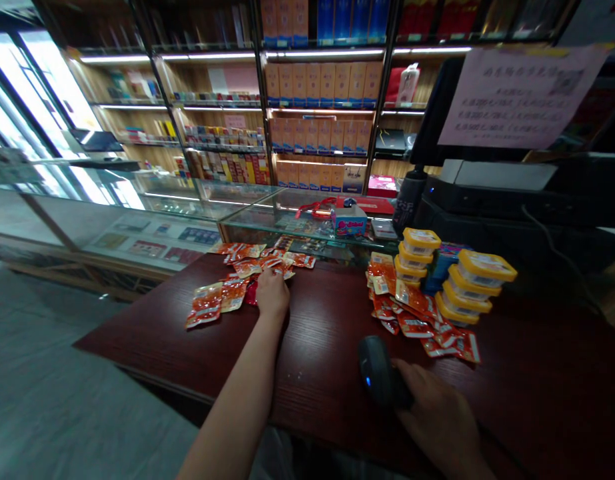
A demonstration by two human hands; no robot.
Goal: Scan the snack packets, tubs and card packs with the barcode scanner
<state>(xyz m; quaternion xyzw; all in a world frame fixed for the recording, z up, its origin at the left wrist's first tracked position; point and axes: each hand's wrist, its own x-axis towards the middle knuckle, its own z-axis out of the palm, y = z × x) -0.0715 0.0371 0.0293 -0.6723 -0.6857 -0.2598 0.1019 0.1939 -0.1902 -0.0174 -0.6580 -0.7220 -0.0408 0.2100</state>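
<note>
The dark wooden desk (317, 347) before you bears a left heap of orange-red packets (247, 269) and, rightward, a second heap (414, 325) beside stacked yellow-lidded tubs (472, 288). Your right hand (440, 410) grips a handheld barcode scanner (376, 370); your left hand (273, 293) curls at the left heap against a crimson packet (252, 293), its grasp impossible to tell.

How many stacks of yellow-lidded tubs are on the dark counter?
2: the left stack is behind orange packets; the right stack is across the blue packaging from it. Any behind them would be hidden.
</note>
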